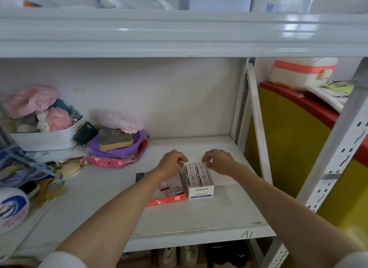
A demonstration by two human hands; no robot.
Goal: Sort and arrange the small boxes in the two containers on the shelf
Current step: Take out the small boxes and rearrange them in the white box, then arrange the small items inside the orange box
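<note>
Two open containers sit side by side on the white shelf (111,204). The white paper-clip container (201,192) on the right holds several small white boxes (197,176) packed in rows. The red container (166,201) on the left holds two small red-and-white boxes (174,191). My left hand (172,163) hovers over the far left corner of the white container, fingers curled. My right hand (218,161) is at its far right corner, fingertips pinched on what looks like the container's back flap or a box edge; the blur hides which.
A purple bag with a case on it (117,144) and a white tub of soft items (42,137) crowd the shelf's left. Brushes and a round white item (12,210) lie at the front left. A shelf upright (256,116) stands to the right, shoes below.
</note>
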